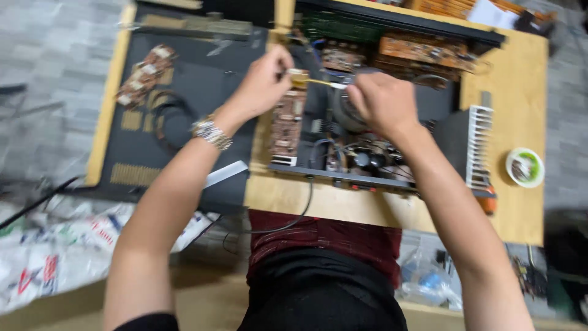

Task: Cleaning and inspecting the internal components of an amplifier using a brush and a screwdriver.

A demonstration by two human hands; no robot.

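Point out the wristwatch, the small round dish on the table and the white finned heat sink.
Wristwatch (212, 133), head view: on the metal band at the left wrist.
Small round dish (525, 167), head view: on its middle, inside the white rim.
White finned heat sink (479, 147), head view: on the middle fins.

A slim yellow-handled tool (315, 81) lies nearly level, spanning the gap between the two hands above the opened electronics chassis (367, 122), its pale tip toward the right. Just beneath it, a long brown circuit board (288, 119) stands on edge along the chassis's left side, running toward the near rim. The chassis rests flat on the wooden counter (520, 208), crowded with dark components and wiring.
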